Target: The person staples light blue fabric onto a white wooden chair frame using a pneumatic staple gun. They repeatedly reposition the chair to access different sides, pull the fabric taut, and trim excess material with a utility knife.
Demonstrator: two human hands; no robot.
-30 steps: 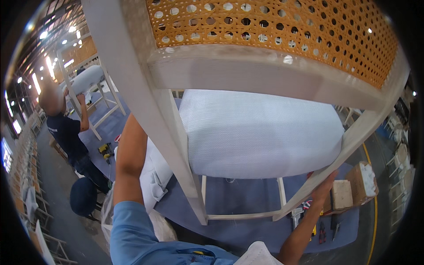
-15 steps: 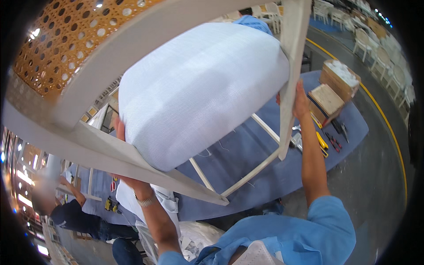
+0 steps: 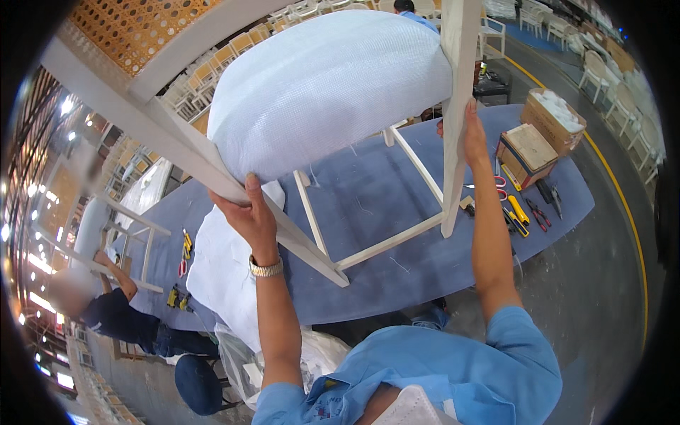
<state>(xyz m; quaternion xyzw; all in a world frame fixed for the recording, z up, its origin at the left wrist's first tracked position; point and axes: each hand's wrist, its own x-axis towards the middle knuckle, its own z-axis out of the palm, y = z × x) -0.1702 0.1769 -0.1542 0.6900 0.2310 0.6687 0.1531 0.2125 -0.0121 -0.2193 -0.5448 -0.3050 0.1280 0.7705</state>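
Note:
A pale wooden chair with a plump white fabric seat (image 3: 329,92) stands tilted in view in front of me. Its woven cane back (image 3: 142,32) shows at the upper left. My left hand (image 3: 251,223), with a metal-band watch at the wrist, grips the left chair leg (image 3: 301,244), thumb on the near side and fingers partly behind the wood. Around the right leg (image 3: 457,120) my right hand (image 3: 473,138) is closed, its fingertips showing on the far side. The lower bars of the frame are over the blue-grey padded table (image 3: 368,290).
Right of the chair lie red-handled scissors (image 3: 501,188), yellow cutters (image 3: 518,210), pliers (image 3: 540,216) and two boxes (image 3: 528,152). White cloth (image 3: 227,269) drapes over the table's left part. A co-worker (image 3: 120,322) handles another chair at left; a round blue stool (image 3: 198,384) stands near.
The chair has shifted away from me and its back has swung up and away. My left hand has moved from beside the seat onto the leg. My right hand keeps its hold.

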